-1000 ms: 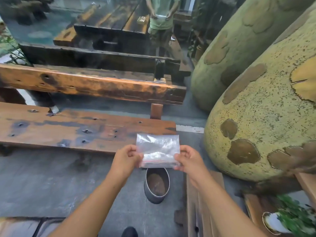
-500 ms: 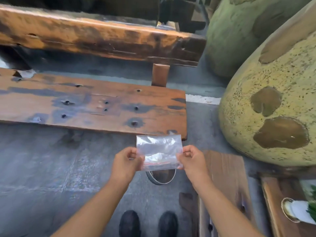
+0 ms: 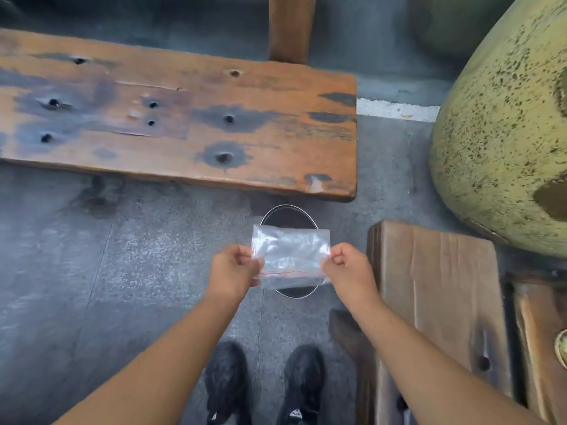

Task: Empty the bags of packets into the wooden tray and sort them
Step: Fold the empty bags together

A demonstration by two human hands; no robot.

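A clear plastic zip bag (image 3: 290,256) with a red seal line is stretched flat between my two hands. My left hand (image 3: 234,269) pinches its left edge and my right hand (image 3: 348,269) pinches its right edge. The bag looks empty, with no packets showing through it. It hangs directly over a round metal bin (image 3: 287,214) standing on the grey floor, which hides most of the bin's opening. No wooden tray with packets is in view.
A worn wooden bench (image 3: 184,124) runs across the floor beyond the bin. A wooden seat (image 3: 435,296) stands to the right, and a large speckled yellow-green rounded shape (image 3: 506,133) fills the right side. My black shoes (image 3: 264,384) are below.
My view has tilted downward and come closer. The bin has shifted from below the bag to directly beneath it. Both hands keep the same grip on the bag.
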